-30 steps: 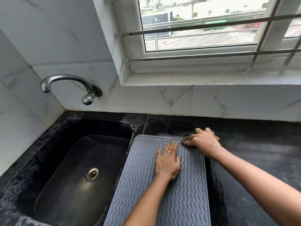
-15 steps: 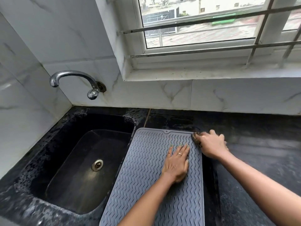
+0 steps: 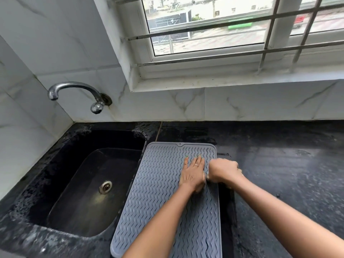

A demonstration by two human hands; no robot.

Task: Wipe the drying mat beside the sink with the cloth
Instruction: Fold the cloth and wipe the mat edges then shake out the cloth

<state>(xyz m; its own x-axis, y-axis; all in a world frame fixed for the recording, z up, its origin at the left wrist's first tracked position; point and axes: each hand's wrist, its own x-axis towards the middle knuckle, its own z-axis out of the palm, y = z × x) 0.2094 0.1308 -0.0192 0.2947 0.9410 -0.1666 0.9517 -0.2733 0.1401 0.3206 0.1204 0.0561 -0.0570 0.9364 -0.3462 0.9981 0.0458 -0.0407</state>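
Note:
A grey ribbed drying mat [image 3: 158, 192] lies on the black counter just right of the sink [image 3: 61, 164]. My left hand [image 3: 192, 174] rests flat on the mat's far half with fingers spread, holding nothing. My right hand [image 3: 223, 170] is curled into a fist at the mat's right edge, right beside the left hand and blurred by motion. The dark cloth sits under that fist and is almost wholly hidden by it.
A chrome faucet [image 3: 74, 87] juts from the marble wall over the sink. Black speckled counter [image 3: 288, 174] stretches right of the mat. A barred window with a white sill [image 3: 232, 79] is behind the counter.
My right hand has slid with the cloth from the mat's far right corner toward me along the right edge, ending beside my left hand. The left hand stays flat on the mat.

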